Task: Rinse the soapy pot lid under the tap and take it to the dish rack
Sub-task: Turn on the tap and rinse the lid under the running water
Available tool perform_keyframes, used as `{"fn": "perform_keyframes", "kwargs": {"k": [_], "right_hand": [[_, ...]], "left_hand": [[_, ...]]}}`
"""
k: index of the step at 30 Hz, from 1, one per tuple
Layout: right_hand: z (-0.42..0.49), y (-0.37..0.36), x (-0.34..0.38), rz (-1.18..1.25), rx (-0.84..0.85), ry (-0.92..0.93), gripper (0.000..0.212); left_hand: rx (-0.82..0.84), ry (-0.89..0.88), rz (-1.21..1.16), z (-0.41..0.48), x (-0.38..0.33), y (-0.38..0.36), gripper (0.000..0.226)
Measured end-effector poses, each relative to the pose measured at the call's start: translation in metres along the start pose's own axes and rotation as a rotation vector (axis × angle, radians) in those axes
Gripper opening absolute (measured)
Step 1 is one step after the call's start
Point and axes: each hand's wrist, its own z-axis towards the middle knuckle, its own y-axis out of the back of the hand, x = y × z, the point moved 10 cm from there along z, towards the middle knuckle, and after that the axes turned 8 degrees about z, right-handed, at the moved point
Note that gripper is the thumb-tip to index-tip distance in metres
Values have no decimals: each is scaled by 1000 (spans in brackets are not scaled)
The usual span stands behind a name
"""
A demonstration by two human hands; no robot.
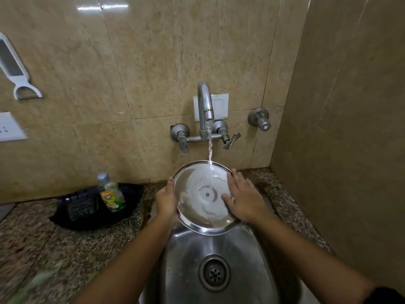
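Observation:
A round steel pot lid with white soap foam on its inner face is held tilted over the sink. Water runs from the tap and lands on the lid's upper right part. My left hand grips the lid's left rim from behind, thumb on the edge. My right hand lies flat on the lid's right side, fingers spread over the wet surface. No dish rack is in view.
A black tray on the granite counter to the left holds a dish soap bottle and a scrubber. Two tap handles flank the spout. A tiled side wall stands close on the right. The drain lies below the lid.

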Motion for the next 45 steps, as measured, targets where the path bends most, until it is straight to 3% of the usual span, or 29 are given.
{"fn": "perform_keyframes", "kwargs": {"k": [3,6,10,15,19,23,26,28,30,34,37,39,42,45], "right_hand": [[32,23,21,67,-202,-21,71],[45,34,84,218,-259,145,65],[7,5,136,177,-87,492,60],[-45,-22,99,-25,122,715,77],[-49,7,53,73,-156,774,48],[-60,53,59,164,-376,958,23],[-51,76,61,292,-445,847,17],[-32,87,47,503,-495,581,23],[-6,84,26,784,-400,271,23],[26,67,-13,1152,-262,-27,34],[33,60,-31,1228,-276,-111,43],[34,57,-33,1188,-315,-145,46],[36,64,-25,816,-379,-148,34],[43,76,29,449,-301,63,33]], "left_hand": [[66,-17,3,-17,-2,-14,39],[119,-43,-28,-25,-8,-29,39],[122,-24,-98,-20,-9,-27,36],[36,-27,-55,1,-8,-5,38],[24,74,-44,8,7,1,37],[204,311,-163,-3,20,-18,35],[269,402,-217,-8,17,-27,37],[326,389,-217,-7,14,-36,48],[383,338,-124,-10,12,-46,59],[224,-25,223,-3,-12,-30,44],[227,-233,208,-4,-28,-29,37],[198,-307,191,-9,-36,-29,37],[118,-346,164,-14,-43,-24,40],[141,-378,182,-18,-48,-28,37]]}}
